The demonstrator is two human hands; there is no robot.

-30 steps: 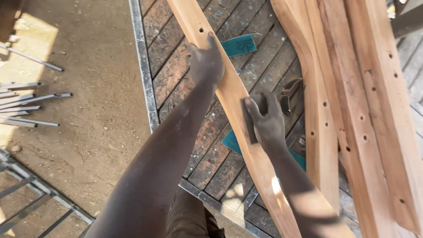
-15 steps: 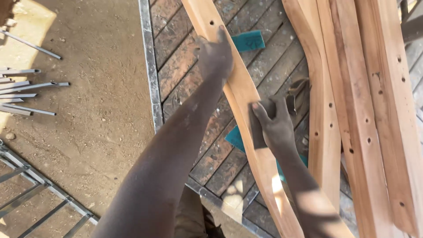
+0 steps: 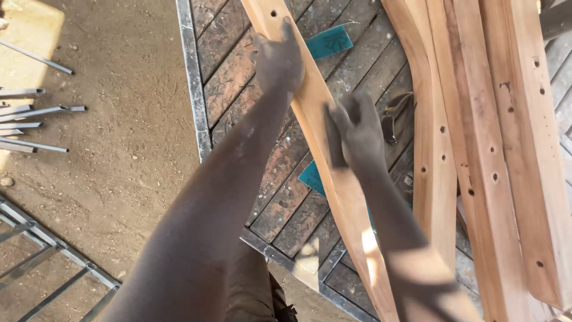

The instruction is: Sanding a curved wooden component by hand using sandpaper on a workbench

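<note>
From the head view, your left hand (image 3: 279,59) lies flat on the upper part of one curved wooden slat (image 3: 310,113), fingers stretched along it, pressing down and not closed around anything. Your right hand (image 3: 357,131) sits lower on the same slat, its grip pinching a dark piece of sandpaper (image 3: 333,143) against the wood. The slat runs diagonally across the slatted table (image 3: 238,77), whose metal rim (image 3: 192,83) borders the left side. To the right lie at least four more pale wooden pieces (image 3: 494,137), drilled with small holes, packed side by side. You can count two teal sheets: one (image 3: 329,42) beside the slat near your left hand, another (image 3: 312,177) partly under the slat by your right wrist. On the dirt floor (image 3: 119,161) at far left lie about six metal rods (image 3: 36,113).
</note>
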